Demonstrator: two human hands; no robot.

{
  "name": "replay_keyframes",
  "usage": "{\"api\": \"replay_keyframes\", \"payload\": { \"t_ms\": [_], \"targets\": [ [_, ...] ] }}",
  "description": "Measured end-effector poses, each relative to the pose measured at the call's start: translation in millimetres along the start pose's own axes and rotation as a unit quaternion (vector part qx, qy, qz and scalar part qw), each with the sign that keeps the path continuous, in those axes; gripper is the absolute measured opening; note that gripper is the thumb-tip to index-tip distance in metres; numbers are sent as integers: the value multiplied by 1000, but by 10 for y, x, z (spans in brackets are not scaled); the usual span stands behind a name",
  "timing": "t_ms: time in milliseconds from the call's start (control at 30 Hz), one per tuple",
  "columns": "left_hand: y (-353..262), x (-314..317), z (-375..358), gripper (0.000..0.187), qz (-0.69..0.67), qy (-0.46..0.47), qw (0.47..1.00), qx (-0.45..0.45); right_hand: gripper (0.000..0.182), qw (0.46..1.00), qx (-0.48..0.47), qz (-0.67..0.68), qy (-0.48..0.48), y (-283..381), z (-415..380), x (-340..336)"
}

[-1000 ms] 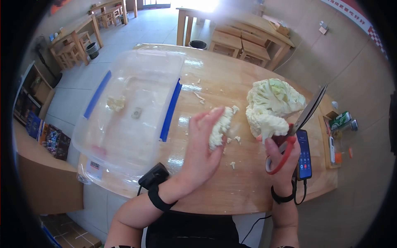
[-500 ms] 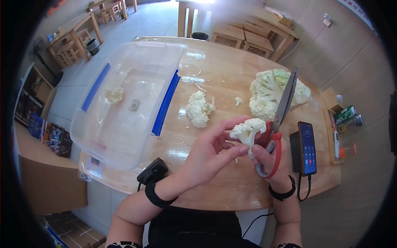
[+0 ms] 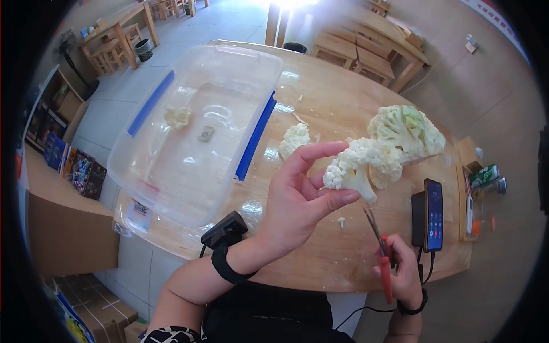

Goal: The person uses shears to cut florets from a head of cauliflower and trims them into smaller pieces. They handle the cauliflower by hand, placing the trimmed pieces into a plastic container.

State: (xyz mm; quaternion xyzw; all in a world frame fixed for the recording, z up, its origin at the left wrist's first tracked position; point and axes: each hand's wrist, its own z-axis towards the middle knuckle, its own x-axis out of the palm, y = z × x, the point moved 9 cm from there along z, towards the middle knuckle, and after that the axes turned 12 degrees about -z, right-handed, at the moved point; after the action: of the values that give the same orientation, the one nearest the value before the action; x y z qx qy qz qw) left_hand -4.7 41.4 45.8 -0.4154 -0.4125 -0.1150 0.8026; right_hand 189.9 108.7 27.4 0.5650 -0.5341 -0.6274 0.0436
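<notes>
My left hand pinches a cauliflower floret between thumb and fingers, raised over the table with its stem pointing down to the right. Lower right, my right hand is closed around the red handles of a pair of scissors. The blades point up toward the floret's stem and stand slightly apart from it. Behind the floret lies a large cauliflower head, partly covered by it. Another cauliflower piece rests on the table beyond my left fingers, which hide part of it.
On the left stands a clear plastic box with blue clips, holding a small floret. A phone leans on a black stand at the right. A black device sits by my left wrist. Small crumbs dot the wooden table.
My right hand has moved down and away from the floret, turning the scissors so the blades sit lower. My left hand has lifted and turned the floret. The view has shifted slightly.
</notes>
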Motion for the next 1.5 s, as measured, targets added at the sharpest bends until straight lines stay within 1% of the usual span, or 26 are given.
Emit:
{"api": "replay_keyframes", "payload": {
  "t_ms": [33,100,167,200,267,300,367,500,567,600,667,700,767,800,867,900,967,1000,1067,1100,1167,1300,1367,1500],
  "targets": [
    [21,17,-8,54,-7,5,1000,-11,34,1000,2,-3,21,-3,-15,51],
    [46,36,-19,54,-14,12,1000,-22,34,1000,-3,20,23,-23,-11,98],
    [110,36,-29,55,-6,14,998,-59,34,994,-1,96,49,-8,-1,181],
    [109,27,-24,55,-5,15,998,-59,34,994,-2,97,49,6,2,194],
    [48,93,-22,55,72,71,995,-16,34,992,8,121,44,5,5,218],
    [57,83,-27,55,73,71,995,-16,34,991,8,122,45,0,7,236],
    [36,78,-38,53,52,68,996,8,35,989,-6,143,36,9,11,245],
    [48,79,-38,51,17,63,998,2,36,986,1,158,53,32,-7,283],
    [-12,109,-27,47,5,78,996,37,36,983,17,179,30,73,-5,262],
    [-11,105,-25,47,5,78,996,37,36,983,17,179,30,67,-12,258],
    [-76,81,-18,44,25,69,994,76,34,996,2,85,15,70,-22,212],
    [-88,77,-13,44,25,69,994,76,34,996,1,85,14,79,-28,208],
    [-91,-27,2,42,-20,25,998,56,33,993,40,107,-8,25,-50,163],
    [-104,-35,5,42,-21,26,998,57,33,993,39,107,-10,12,-48,141],
    [12,-67,-14,40,-63,16,998,-13,34,996,38,83,15,-29,-74,138],
    [15,-71,-19,40,-63,16,998,-14,34,996,39,84,15,-26,-77,137],
    [34,22,-17,37,-69,69,995,-25,35,994,23,100,23,25,-60,140],
    [38,49,-19,37,-70,70,995,-27,35,994,24,101,21,14,-60,132],
    [132,90,-28,45,-6,59,996,-72,36,994,7,103,35,23,-47,146],
    [157,89,-35,45,-6,59,996,-72,36,994,7,104,34,30,-44,148],
    [203,117,-51,38,-34,88,993,-71,36,996,6,90,25,47,-34,147],
    [201,101,-40,39,-29,83,993,-76,37,999,-9,49,16,58,-25,130],
    [182,-36,-17,41,-52,-1,995,-86,37,1000,-5,19,3,142,-16,106],
    [135,45,-8,41,-37,28,996,-83,36,998,-12,56,-8,70,-5,124]
  ]
}}
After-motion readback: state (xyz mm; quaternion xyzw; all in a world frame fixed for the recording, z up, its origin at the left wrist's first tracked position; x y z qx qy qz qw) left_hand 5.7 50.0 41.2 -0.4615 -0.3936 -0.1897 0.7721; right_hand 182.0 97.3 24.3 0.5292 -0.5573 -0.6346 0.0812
